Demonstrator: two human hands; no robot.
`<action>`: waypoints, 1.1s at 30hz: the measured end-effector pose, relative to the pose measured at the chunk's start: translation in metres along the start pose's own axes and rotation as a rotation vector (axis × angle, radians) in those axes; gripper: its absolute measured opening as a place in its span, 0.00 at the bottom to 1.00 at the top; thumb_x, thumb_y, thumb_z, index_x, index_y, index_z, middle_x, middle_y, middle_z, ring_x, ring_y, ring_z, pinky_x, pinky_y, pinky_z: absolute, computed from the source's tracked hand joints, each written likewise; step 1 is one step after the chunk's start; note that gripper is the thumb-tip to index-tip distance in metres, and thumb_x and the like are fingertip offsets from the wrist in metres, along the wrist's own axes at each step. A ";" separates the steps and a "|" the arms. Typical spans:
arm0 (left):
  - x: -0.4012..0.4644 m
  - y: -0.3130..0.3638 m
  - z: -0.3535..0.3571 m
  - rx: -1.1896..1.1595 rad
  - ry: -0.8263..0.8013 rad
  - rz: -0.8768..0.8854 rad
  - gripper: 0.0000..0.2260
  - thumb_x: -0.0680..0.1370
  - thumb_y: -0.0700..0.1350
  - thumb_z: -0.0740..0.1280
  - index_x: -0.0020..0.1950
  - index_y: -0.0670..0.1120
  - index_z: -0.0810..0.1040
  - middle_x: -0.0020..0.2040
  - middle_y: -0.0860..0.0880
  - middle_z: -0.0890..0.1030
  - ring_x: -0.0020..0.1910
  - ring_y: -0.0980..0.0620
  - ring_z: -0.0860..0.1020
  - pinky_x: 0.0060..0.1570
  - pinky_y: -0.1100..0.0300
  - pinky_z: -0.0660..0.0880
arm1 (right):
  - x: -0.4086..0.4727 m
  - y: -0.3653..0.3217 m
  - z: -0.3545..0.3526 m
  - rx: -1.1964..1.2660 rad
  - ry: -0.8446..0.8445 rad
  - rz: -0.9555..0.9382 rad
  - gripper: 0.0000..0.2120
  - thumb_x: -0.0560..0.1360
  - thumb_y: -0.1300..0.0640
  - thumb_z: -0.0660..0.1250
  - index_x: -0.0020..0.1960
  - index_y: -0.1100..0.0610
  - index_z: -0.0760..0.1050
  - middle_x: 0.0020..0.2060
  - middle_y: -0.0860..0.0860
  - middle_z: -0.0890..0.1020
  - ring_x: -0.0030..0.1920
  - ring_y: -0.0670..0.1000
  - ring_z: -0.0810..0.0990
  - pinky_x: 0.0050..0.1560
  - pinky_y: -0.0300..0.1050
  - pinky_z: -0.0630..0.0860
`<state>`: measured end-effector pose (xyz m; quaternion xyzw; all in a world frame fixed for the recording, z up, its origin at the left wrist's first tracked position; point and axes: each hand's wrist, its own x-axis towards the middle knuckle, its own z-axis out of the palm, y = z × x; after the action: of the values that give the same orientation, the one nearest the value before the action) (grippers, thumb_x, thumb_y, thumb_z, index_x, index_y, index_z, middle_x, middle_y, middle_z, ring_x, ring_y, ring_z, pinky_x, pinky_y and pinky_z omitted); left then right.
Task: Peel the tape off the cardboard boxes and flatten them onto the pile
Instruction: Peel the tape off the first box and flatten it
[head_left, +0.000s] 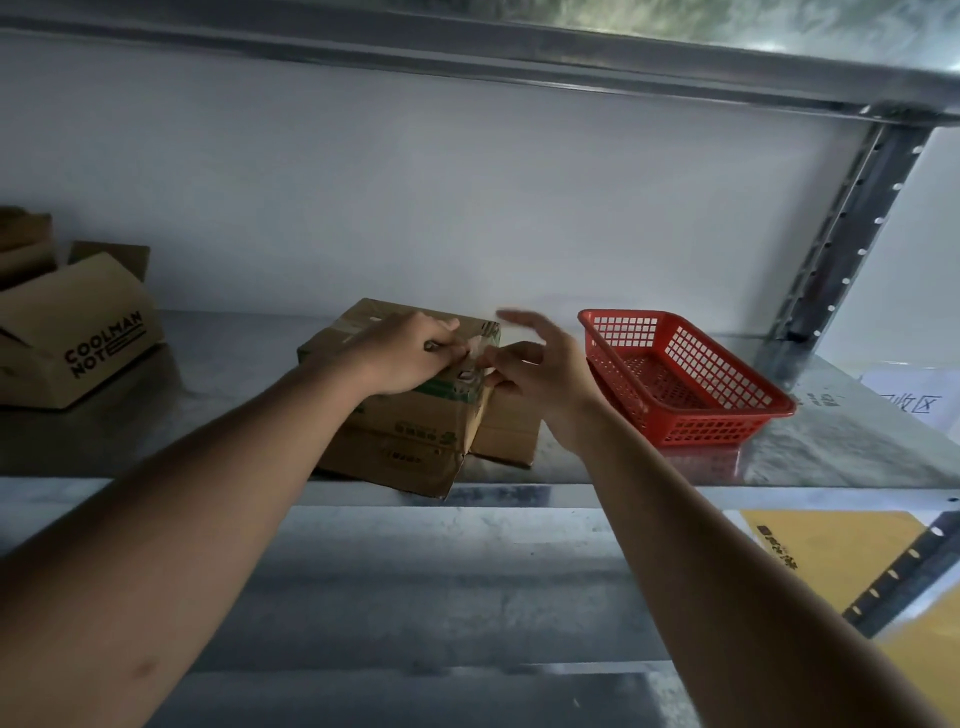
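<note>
My two arms come in from the bottom edge, bare all the way up: no sleeves, no watch, no bracelet, no gloves. My left hand (410, 353) and right hand (540, 374) carry no rings that I can make out. The forearms are slim and smooth, wider toward the near edge. My fingers (519, 317) are slender, with short, plain nails. There is a small darker mark on my left forearm (143, 670), close to the camera.

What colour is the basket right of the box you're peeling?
Red, a plastic lattice basket; the head view shows it clearly.
</note>
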<state>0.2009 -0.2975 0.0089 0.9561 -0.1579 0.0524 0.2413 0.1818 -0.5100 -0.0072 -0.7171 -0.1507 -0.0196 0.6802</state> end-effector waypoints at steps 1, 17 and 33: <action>0.000 0.000 0.000 -0.002 0.000 -0.004 0.21 0.85 0.58 0.63 0.76 0.53 0.75 0.80 0.57 0.65 0.80 0.49 0.64 0.76 0.49 0.61 | 0.001 -0.001 0.000 -0.011 0.007 0.000 0.14 0.77 0.63 0.75 0.59 0.50 0.80 0.43 0.56 0.88 0.42 0.53 0.87 0.49 0.51 0.86; 0.002 0.000 -0.001 0.024 -0.008 -0.019 0.21 0.85 0.56 0.62 0.78 0.53 0.71 0.81 0.52 0.66 0.79 0.46 0.65 0.77 0.40 0.63 | 0.018 -0.003 0.012 -0.801 0.011 -0.342 0.07 0.77 0.46 0.74 0.51 0.48 0.88 0.40 0.42 0.78 0.42 0.43 0.78 0.36 0.40 0.68; 0.012 -0.001 0.007 0.020 0.048 -0.026 0.19 0.84 0.62 0.60 0.71 0.58 0.79 0.80 0.55 0.68 0.79 0.45 0.66 0.75 0.40 0.64 | 0.010 -0.006 -0.002 -0.548 0.123 -0.227 0.05 0.73 0.48 0.80 0.42 0.48 0.85 0.37 0.43 0.86 0.38 0.45 0.85 0.45 0.55 0.85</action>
<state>0.2123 -0.3033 0.0050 0.9588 -0.1391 0.0739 0.2362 0.1904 -0.5099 0.0016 -0.8500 -0.1774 -0.1790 0.4626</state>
